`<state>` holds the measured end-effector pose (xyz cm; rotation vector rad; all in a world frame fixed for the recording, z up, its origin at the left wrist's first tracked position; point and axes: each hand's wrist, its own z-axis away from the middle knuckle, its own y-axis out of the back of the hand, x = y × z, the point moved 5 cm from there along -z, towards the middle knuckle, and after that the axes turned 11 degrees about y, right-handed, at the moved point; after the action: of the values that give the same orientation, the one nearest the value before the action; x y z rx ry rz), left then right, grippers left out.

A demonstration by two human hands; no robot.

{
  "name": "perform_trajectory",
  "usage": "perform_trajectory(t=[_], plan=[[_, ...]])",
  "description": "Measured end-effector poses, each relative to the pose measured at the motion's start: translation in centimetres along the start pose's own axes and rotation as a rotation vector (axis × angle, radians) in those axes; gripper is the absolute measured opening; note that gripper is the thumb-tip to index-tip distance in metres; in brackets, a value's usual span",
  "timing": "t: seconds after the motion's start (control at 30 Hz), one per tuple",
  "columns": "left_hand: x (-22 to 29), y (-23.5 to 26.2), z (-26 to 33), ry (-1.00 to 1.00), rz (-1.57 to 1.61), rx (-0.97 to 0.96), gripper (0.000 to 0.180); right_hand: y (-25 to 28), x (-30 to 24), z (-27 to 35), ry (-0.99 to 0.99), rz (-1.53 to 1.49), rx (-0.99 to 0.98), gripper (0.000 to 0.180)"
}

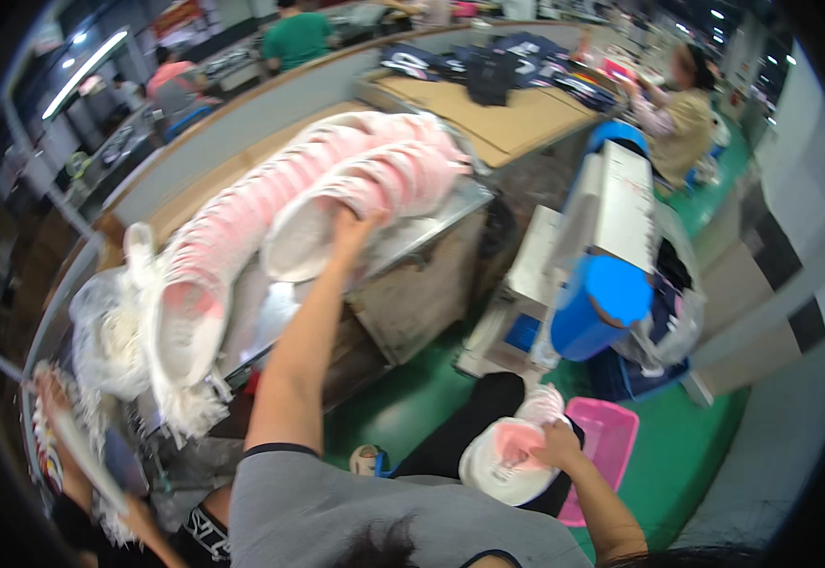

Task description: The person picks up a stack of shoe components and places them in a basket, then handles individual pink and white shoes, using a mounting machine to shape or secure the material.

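Pink-and-white, soft, cup-shaped fabric pieces [355, 175] lie nested in long rows on the metal table [450, 210]. Left hand [351, 230] grips one row's end; right hand [556, 443] clutches a small stack [507, 459] in the lap.

Single head-worn fisheye view looked steeply down and forward from above the person's shoulder; table [436, 222] sat near at arm's reach, green floor [687, 473] below, edges bent toward rim.
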<state>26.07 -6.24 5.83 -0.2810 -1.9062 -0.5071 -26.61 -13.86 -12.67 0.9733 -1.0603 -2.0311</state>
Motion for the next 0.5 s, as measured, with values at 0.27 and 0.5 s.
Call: perform_trajectory(t=[0.27, 0.5], plan=[[2.8, -2.3, 10.8, 0.081, 0.135, -0.185, 0.038, 0.3, 1.8, -0.2, -0.067, -0.642, 0.387, 0.037], [14.1, -13.0, 33.5, 0.692, 0.804, -1.586, 0.037, 4.3, -1.0, 1.5, 0.058, -1.442, 0.967, 0.04]])
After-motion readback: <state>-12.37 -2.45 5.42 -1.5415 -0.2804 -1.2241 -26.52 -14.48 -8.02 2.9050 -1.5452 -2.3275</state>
